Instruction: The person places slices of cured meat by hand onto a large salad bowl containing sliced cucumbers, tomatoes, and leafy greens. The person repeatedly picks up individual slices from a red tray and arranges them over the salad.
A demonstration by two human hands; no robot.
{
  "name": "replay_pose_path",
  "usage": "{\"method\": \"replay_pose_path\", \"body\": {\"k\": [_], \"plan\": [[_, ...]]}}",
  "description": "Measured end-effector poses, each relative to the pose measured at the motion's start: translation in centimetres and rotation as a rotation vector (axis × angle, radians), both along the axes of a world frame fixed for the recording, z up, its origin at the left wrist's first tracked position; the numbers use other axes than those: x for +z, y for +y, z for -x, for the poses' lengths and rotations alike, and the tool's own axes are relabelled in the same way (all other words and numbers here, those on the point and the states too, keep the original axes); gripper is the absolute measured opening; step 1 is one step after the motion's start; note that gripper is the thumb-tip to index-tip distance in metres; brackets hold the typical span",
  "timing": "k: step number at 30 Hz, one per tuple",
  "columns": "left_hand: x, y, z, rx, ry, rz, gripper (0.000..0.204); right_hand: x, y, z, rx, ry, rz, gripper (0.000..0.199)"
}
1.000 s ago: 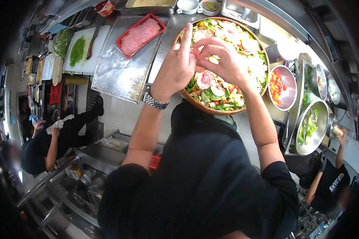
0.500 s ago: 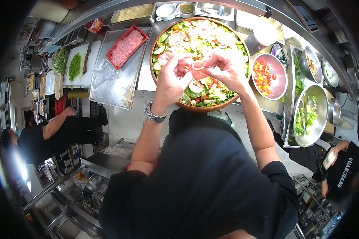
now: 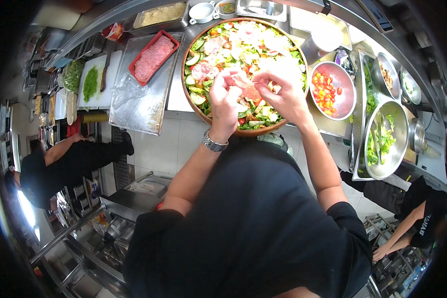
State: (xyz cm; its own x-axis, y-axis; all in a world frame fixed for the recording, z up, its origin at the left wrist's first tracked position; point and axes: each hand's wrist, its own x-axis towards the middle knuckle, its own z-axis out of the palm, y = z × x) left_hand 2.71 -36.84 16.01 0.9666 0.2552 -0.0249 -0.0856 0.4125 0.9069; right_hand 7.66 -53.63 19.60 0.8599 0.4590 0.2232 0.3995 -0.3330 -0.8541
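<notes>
A large round wooden bowl (image 3: 264, 131) of mixed salad (image 3: 256, 49) stands on the counter before me. Over its near half, my left hand (image 3: 226, 102) and my right hand (image 3: 286, 102) pinch a thin pink salami slice (image 3: 249, 90) between them, one at each side. Cucumber rounds, tomato pieces, lettuce and more salami slices (image 3: 214, 45) lie in the bowl. To its left, a red tray (image 3: 176, 40) of stacked sliced salami (image 3: 154, 60) rests on a metal sheet pan (image 3: 134, 115). Strong glare washes out the bowl's far right.
On the right are a metal bowl (image 3: 347, 82) of cut tomatoes and a larger bowl (image 3: 404, 144) with lettuce and tongs. A white cutting board (image 3: 112, 74) with chopped greens lies at left. Co-workers stand at far left (image 3: 59, 166) and lower right (image 3: 407, 213).
The salami slice between my hands is turned and spread wider. My left hand has shifted right. The co-worker at right now reaches downward.
</notes>
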Motion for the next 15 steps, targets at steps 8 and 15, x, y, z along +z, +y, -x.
{"method": "replay_pose_path", "body": {"k": [8, 15], "plan": [[0.9, -0.8, -0.6, 0.065, -0.108, 0.073, 0.028, 0.4, -0.2, 0.0, 0.057, -0.222, 0.093, 0.011], [2.8, 0.4, -0.2, -0.054, -0.017, -0.288, 0.031, 0.7, 0.0, -0.5, 0.017, -0.117, -0.018, 0.011]]}}
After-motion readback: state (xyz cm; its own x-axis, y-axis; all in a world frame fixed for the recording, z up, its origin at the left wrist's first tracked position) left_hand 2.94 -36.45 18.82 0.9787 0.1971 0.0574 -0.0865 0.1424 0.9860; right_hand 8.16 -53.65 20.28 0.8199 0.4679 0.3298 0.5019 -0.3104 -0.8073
